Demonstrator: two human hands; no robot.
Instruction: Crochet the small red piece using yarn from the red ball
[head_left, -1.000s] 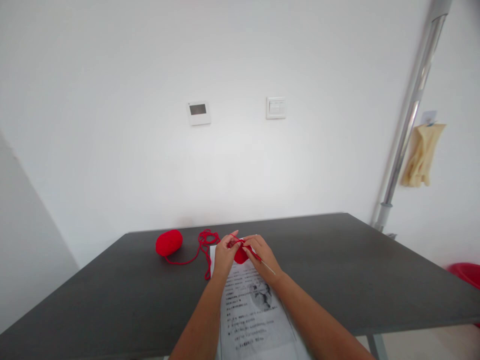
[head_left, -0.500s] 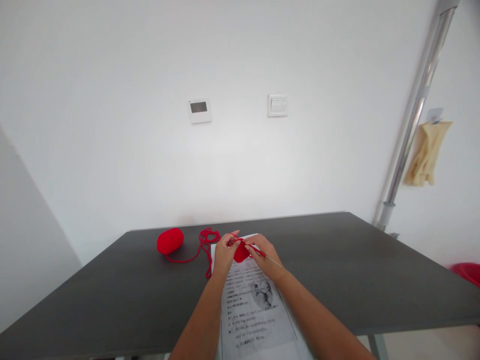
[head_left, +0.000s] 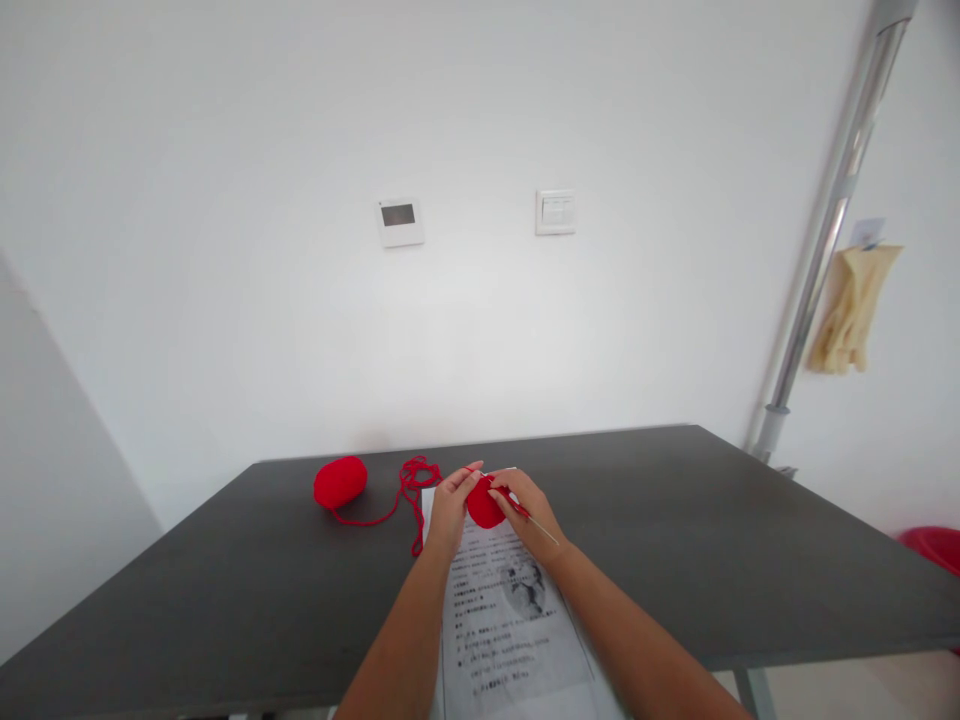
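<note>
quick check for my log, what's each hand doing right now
Left hand: closed, pinching the red yarn piece.
Right hand: closed, holding a slim red-and-silver tool.

- table (head_left: 675, 570): plain dark grey
- yarn ball (head_left: 340, 482) on the table: solid bright red, its strand (head_left: 366, 524) matching
- round piece (head_left: 485, 507) over the table: the same red
- slim tool (head_left: 545, 530) over the table: red and silvery
- sheet (head_left: 491, 650) on the table: white, rows of black print, grey-black picture (head_left: 526, 592)
- wall (head_left: 225, 250) behind the table: plain white
</note>
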